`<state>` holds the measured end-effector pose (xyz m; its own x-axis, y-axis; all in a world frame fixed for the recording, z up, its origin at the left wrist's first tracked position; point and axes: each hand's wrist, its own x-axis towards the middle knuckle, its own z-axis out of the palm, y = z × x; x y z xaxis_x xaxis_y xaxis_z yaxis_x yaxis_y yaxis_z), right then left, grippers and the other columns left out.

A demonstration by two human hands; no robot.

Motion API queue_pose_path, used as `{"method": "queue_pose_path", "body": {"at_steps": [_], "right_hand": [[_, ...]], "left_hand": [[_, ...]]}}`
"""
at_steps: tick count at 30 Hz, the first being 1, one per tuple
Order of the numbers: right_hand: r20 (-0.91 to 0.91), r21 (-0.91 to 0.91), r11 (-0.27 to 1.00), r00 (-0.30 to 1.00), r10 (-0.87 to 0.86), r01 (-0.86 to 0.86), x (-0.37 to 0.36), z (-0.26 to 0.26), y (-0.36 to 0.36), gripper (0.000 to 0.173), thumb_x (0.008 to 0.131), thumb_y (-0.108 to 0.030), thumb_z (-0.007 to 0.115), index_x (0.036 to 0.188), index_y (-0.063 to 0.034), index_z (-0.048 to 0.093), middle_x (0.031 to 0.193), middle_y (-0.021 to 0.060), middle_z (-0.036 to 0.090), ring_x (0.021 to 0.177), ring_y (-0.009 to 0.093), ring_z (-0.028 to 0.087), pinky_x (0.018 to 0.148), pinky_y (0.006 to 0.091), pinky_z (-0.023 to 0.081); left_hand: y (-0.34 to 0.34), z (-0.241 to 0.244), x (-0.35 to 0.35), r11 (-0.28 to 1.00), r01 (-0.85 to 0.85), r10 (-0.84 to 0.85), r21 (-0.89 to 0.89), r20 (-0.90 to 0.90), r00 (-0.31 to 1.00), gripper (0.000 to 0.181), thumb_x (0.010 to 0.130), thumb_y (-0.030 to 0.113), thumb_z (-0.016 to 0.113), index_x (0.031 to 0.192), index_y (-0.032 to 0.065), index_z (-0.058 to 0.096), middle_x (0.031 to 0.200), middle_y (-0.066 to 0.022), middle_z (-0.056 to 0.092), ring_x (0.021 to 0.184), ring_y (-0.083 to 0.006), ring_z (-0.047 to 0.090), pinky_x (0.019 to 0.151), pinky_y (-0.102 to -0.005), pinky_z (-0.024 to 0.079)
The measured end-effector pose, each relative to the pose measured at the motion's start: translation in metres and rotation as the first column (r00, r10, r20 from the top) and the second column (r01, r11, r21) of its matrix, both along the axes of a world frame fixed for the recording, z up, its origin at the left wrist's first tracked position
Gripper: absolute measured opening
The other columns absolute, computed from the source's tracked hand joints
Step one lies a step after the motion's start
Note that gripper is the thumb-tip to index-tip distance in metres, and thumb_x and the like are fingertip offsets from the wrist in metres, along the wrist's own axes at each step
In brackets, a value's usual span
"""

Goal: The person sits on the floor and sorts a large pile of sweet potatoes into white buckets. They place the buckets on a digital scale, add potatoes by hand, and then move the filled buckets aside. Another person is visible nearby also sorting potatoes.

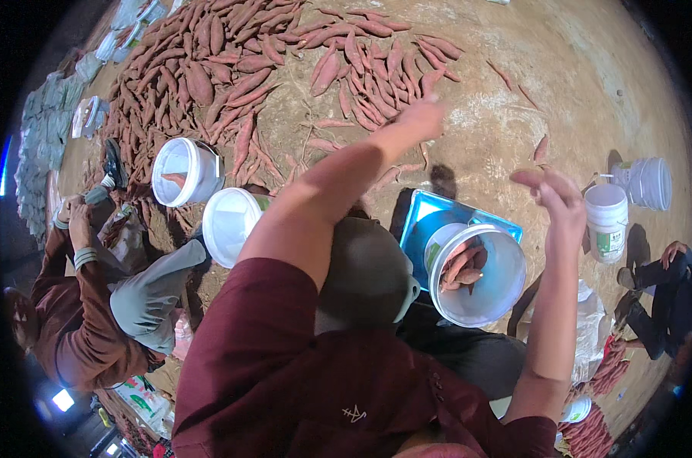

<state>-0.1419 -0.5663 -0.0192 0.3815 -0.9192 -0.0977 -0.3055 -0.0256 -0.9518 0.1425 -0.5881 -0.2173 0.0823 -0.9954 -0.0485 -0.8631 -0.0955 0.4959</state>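
Observation:
My left hand (423, 119) reaches over the near edge of a spread of reddish sweet potatoes (374, 86). Its fingers meet one sweet potato (432, 82), but blur hides how they close around it. On the other side, my raised right hand (563, 200) grips a sweet potato (528, 177); a second one seems to lie along its fingers. Between my arms, a white plastic bucket (512, 286) tilts towards me with several sweet potatoes (463, 266) inside. Under and behind it is a shiny blue rectangular tray (417, 214).
A large sweet potato heap (191, 74) spreads at upper left. Two white buckets (188, 172) stand left of my knee (360, 275), and others (606, 223) stand at right. A seated person (94, 326) is close on my left; another (664, 297) sits at far right.

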Motion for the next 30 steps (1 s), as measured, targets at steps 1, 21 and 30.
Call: {"method": "queue_pose_path", "body": {"at_steps": [1,21,30], "right_hand": [[0.003,-0.010,0.999,0.999,0.051,-0.051,-0.012,0.005,0.011,0.022,0.083,-0.017,0.063,0.097,0.0005,0.062,0.090,0.0096,0.069,0.079,0.015,0.057,0.073,0.0312,0.045],[-0.368,0.166,0.960,0.889,0.272,-0.225,-0.077,-0.026,0.059,0.025,0.087,-0.008,0.064,0.110,0.0019,0.060,0.095,0.0064,0.062,0.083,0.013,0.059,0.076,0.0266,0.047],[-0.422,0.154,0.972,0.878,0.226,-0.176,-0.091,-0.033,0.079,0.024,0.083,-0.001,0.066,0.106,0.0016,0.060,0.093,0.0113,0.062,0.082,0.019,0.061,0.074,0.0299,0.049]], "left_hand": [[0.010,0.006,0.010,0.988,0.069,-0.061,0.136,-0.065,0.996,0.036,0.081,0.020,0.062,0.115,0.0092,0.062,0.119,-0.0212,0.057,0.104,-0.0373,0.059,0.087,-0.0459,0.049],[0.109,-0.108,0.145,0.967,-0.159,0.216,-0.197,0.316,0.924,0.027,0.079,0.025,0.061,0.097,0.0051,0.066,0.088,-0.0177,0.064,0.084,-0.0382,0.062,0.078,-0.0453,0.051],[0.008,-0.079,0.065,0.918,-0.009,-0.106,0.398,0.265,0.958,0.033,0.085,0.022,0.056,0.114,0.0082,0.062,0.118,-0.0157,0.059,0.116,-0.0318,0.053,0.096,-0.0522,0.039]]}}
